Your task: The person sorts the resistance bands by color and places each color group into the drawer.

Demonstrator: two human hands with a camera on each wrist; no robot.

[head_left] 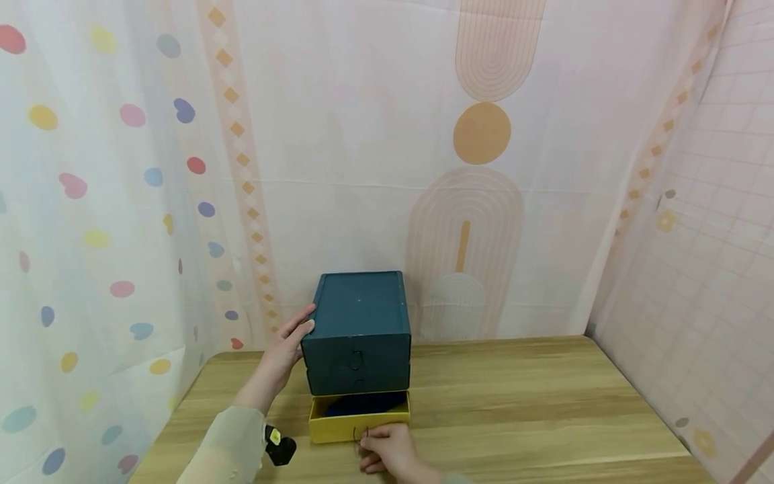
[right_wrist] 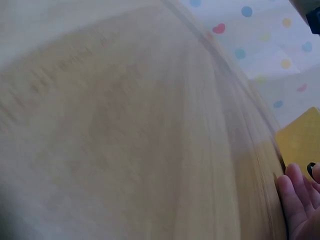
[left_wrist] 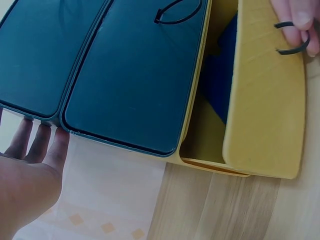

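A stack of dark teal drawers (head_left: 357, 306) stands on the table, with a yellow drawer (head_left: 332, 430) pulled out at the bottom. Inside the yellow drawer lies a dark blue item (left_wrist: 216, 82), partly hidden by the drawer front. My right hand (head_left: 392, 449) pinches the thin black loop handle (left_wrist: 296, 51) on that front. Against the left side of the teal drawers, my left hand (head_left: 283, 359) rests with fingers extended, its fingertips along the edge in the left wrist view. Another black loop (head_left: 357, 360) hangs on the teal front above.
The wood-grain table (head_left: 514, 403) stretches out to the right of the drawers. Behind it hangs a patterned curtain (head_left: 351, 134), and a dotted one (head_left: 91, 269) is on the left. A black wrist device (head_left: 280, 447) sits by the left sleeve.
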